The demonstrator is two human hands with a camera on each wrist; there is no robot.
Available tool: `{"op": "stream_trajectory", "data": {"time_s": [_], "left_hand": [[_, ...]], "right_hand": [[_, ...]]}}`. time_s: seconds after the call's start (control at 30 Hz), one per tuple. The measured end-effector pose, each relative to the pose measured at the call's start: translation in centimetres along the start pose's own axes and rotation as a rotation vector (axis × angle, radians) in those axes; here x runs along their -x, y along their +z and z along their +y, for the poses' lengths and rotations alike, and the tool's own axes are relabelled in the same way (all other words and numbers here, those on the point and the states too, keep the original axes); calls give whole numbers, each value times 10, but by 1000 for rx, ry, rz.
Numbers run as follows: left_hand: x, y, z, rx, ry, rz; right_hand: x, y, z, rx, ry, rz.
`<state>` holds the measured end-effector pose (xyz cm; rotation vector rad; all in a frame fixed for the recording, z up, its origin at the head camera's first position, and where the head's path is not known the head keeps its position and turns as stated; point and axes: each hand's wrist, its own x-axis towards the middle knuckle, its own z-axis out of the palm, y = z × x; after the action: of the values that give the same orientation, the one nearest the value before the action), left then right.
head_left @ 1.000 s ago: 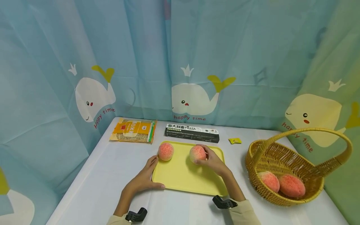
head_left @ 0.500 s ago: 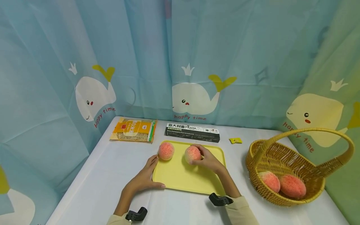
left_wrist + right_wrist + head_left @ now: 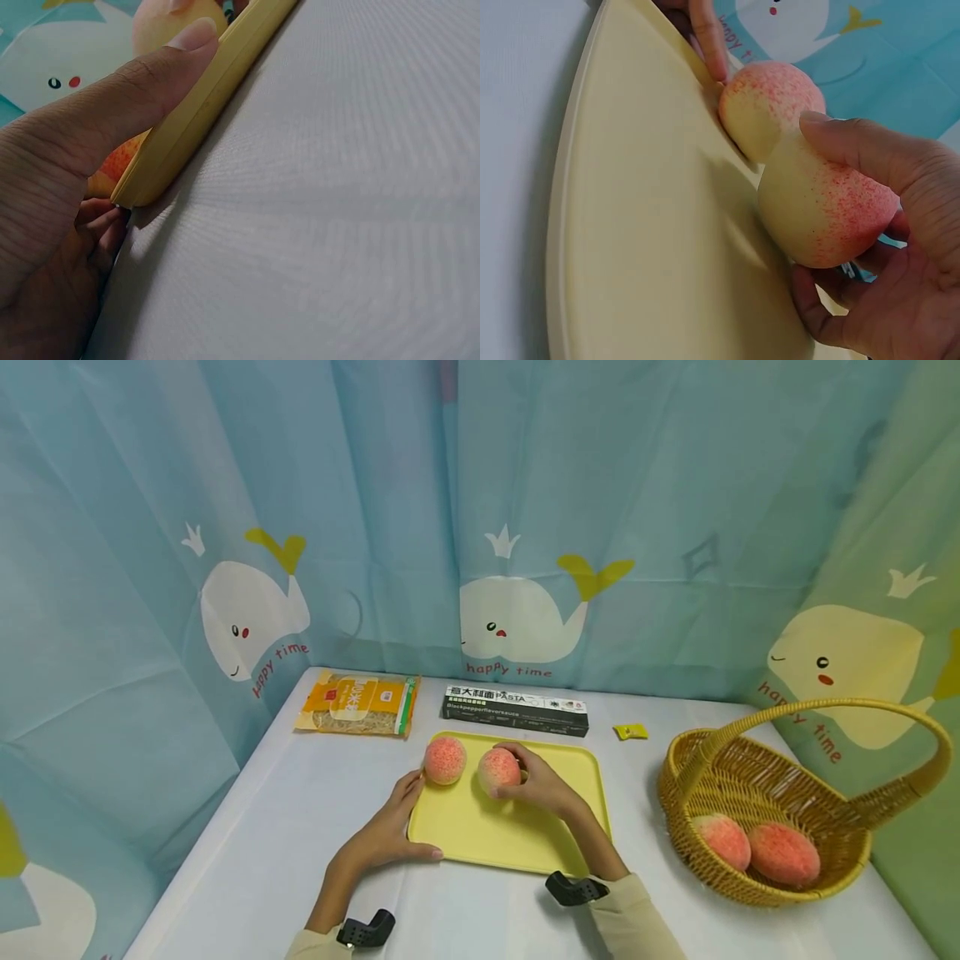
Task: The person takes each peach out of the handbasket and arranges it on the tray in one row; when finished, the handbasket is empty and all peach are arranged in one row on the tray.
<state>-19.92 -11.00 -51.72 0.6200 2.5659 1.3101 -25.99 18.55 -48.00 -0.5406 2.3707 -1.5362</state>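
Observation:
My right hand (image 3: 542,787) grips a pink and cream peach (image 3: 498,772) over the yellow tray (image 3: 517,843). In the right wrist view the thumb lies on one side of this peach (image 3: 817,202) and fingers curl round the other; it appears slightly above the tray. A second peach (image 3: 446,761) rests in the tray's far left corner. My left hand (image 3: 382,831) holds the tray by its near left corner. In the left wrist view the thumb presses on the tray rim (image 3: 187,112), and the other fingertips, partly hidden, are at the side edge.
At the right stands a wicker basket (image 3: 678,852) with a tall handle and two peaches (image 3: 783,853) inside. Behind the tray lie a pasta box (image 3: 514,711), a bag of grain (image 3: 358,704) and a small yellow packet (image 3: 630,732). A whale-print curtain (image 3: 390,510) closes off the back.
My right hand has moved left across the tray with its peach, closer to the second peach. The left hand has stayed at the tray corner.

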Motion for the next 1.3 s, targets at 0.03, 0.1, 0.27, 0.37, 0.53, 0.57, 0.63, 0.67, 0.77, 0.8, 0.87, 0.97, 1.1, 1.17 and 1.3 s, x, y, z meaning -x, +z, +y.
{"op": "stream_trajectory", "data": {"time_s": [0.03, 0.1, 0.27, 0.37, 0.53, 0.57, 0.63, 0.67, 0.77, 0.8, 0.87, 0.97, 1.1, 1.17, 1.3], "left_hand": [[0, 0, 1, 0, 0, -2], [0, 0, 1, 0, 6, -2], [1, 0, 1, -4, 7, -3], [1, 0, 0, -4, 8, -2], [-1, -2, 1, -3, 20, 3], [-1, -2, 1, 0, 18, 2], [-2, -2, 1, 3, 8, -3], [-1, -3, 2, 5, 2, -5], [0, -3, 2, 13, -10, -2], [0, -3, 2, 13, -9, -2], [1, -2, 1, 10, -5, -3], [1, -1, 1, 10, 2, -3], [0, 0, 0, 3, 10, -1], [0, 1, -1, -6, 10, -4], [-1, 0, -2, -6, 9, -5]], "right_hand": [[-1, 1, -1, 3, -2, 1], [-3, 3, -3, 11, -6, 4], [-8, 8, -4, 25, 2, 33], [-11, 10, -4, 26, 15, 47], [-13, 11, -8, 25, 25, 57], [-14, 11, -9, 21, 26, 56], [-14, 11, -10, 10, 25, 54], [-15, 11, -10, 5, 24, 52], [-16, 12, -10, -15, 26, 44], [-17, 13, -9, -14, 24, 42], [-16, 14, -10, -20, 27, 36], [-11, 13, -19, -21, 30, 22], [-7, 10, -23, -17, 9, -5], [-8, 8, -15, -17, -8, -21], [-10, 5, -2, -31, -16, -43]]}}
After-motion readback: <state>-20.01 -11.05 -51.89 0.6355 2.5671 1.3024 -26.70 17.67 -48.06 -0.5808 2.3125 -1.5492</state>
